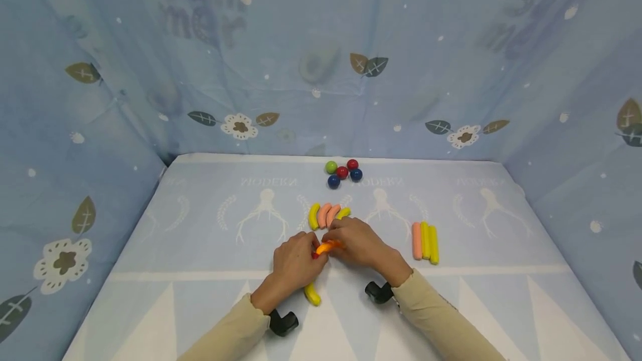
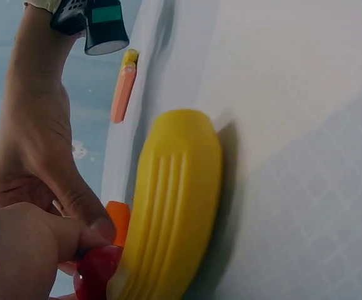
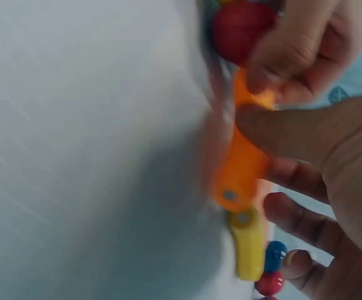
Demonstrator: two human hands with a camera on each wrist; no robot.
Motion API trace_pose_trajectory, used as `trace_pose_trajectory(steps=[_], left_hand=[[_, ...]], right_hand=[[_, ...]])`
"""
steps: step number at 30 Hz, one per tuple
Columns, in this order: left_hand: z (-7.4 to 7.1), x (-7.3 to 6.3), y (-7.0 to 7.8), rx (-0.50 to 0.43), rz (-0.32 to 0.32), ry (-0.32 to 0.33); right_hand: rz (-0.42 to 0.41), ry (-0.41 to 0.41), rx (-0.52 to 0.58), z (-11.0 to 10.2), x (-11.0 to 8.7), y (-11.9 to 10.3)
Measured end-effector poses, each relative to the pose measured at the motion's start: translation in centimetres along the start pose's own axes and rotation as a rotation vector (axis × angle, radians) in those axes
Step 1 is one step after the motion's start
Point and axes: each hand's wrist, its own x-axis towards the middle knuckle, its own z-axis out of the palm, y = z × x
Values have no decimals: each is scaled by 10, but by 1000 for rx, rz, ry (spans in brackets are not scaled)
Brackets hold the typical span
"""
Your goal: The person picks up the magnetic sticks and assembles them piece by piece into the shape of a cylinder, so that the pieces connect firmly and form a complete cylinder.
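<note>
Both hands meet near the middle of the table. My left hand (image 1: 295, 259) holds a red ball (image 2: 96, 272) by the fingertips, its thumb at the near end of an orange curved rod (image 1: 329, 247). The other end of that rod is pinched by my right hand (image 1: 358, 242), thumb on top, the remaining fingers loosely bent in the right wrist view. Ball and orange rod meet end-on between the hands. A yellow curved rod (image 1: 312, 294) extends below the left hand, its upper end at the red ball in the left wrist view.
Beyond the hands lie pink curved rods (image 1: 324, 215) and yellow curved rods (image 1: 313, 216) in a row. Farther back several balls (image 1: 342, 172), green, red and blue, sit grouped. At right, a pink straight rod (image 1: 417, 240) lies beside two yellow straight rods (image 1: 429, 243). Patterned curtains (image 1: 321, 71) enclose the table.
</note>
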Motion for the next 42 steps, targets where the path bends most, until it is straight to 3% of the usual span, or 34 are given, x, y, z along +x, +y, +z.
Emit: trace_pose_trajectory(steps=[5, 11, 17, 22, 29, 36, 42], left_hand=[[-2, -3, -5, -11, -14, -16], [-3, -6, -7, -20, -18, -30], [-7, -8, -8, -12, -36, -92], [-11, -11, -9, -6, -47, -169], [-13, -8, -12, 16, -36, -170], [-10, -5, -10, -6, -22, -185], [-7, -2, -9, -32, -10, -161]], right_hand=[[137, 48, 91, -13, 16, 15], [438, 126, -30, -22, 48, 45], [562, 91, -120, -13, 73, 64], [576, 50, -188, -7, 83, 69], [575, 27, -161, 1, 83, 70], [539, 130, -3, -6, 57, 59], [460, 199, 28, -18, 27, 40]])
